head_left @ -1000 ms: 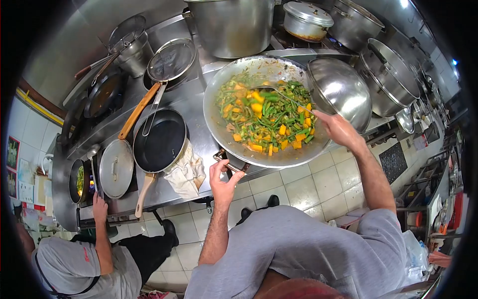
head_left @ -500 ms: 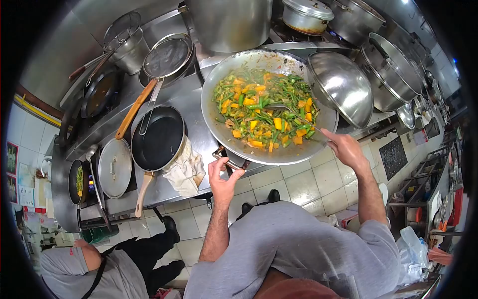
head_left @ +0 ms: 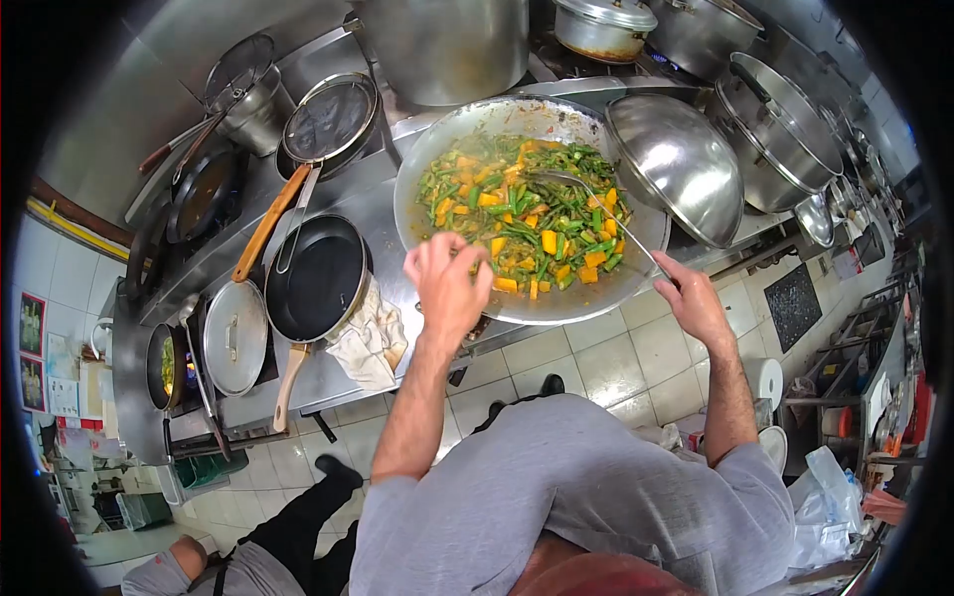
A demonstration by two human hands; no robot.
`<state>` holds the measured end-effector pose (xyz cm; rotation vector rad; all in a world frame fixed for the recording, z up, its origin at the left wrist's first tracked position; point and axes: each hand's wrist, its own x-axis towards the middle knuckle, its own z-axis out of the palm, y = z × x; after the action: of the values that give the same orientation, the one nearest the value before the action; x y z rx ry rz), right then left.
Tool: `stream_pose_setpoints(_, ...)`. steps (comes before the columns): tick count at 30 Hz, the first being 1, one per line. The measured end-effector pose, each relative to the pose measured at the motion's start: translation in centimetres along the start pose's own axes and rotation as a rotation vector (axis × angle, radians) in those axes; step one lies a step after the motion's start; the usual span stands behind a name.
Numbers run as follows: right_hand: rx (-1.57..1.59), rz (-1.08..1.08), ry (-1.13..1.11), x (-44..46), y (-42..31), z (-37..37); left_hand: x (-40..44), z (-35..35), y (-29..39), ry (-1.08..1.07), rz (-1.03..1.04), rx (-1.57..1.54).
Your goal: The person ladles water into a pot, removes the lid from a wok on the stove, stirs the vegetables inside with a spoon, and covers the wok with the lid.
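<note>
A wide metal wok (head_left: pixel 417 214) holds chopped green beans and orange cubes (head_left: pixel 550 241), with faint steam over them. My right hand (head_left: pixel 691 298) grips the handle of a long metal spoon (head_left: pixel 636 241), whose bowl rests among the vegetables. Above the near left rim of the wok is my left hand (head_left: pixel 449 283), slightly blurred, with its fingers bent and apart and nothing visible between them. It partly hides the rim.
A domed lid (head_left: pixel 681 164) leans right of the wok. To the left are a black frying pan (head_left: pixel 316 278), a cloth (head_left: pixel 368 343), a flat lid (head_left: pixel 236 338) and a strainer (head_left: pixel 331 117). Tall pots (head_left: pixel 442 50) stand behind. Another person (head_left: pixel 238 568) is at the lower left.
My left hand has left the metal handle at the stove's front edge and risen to the wok's rim. The spoon has shifted in the food. The other person has moved lower in view.
</note>
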<state>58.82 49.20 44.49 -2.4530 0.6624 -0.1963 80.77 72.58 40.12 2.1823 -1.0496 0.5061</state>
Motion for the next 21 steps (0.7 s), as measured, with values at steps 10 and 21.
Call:
stream_pose_setpoints(10,0.082,0.044,0.041,-1.6,3.7,0.7,7.4,9.1,-1.4,-0.26,0.199,0.357)
stream_pose_setpoints(21,-0.188,-0.061,-0.044,-2.6,4.5,-6.1,8.4,10.0,-1.4,-0.371,0.204,0.42)
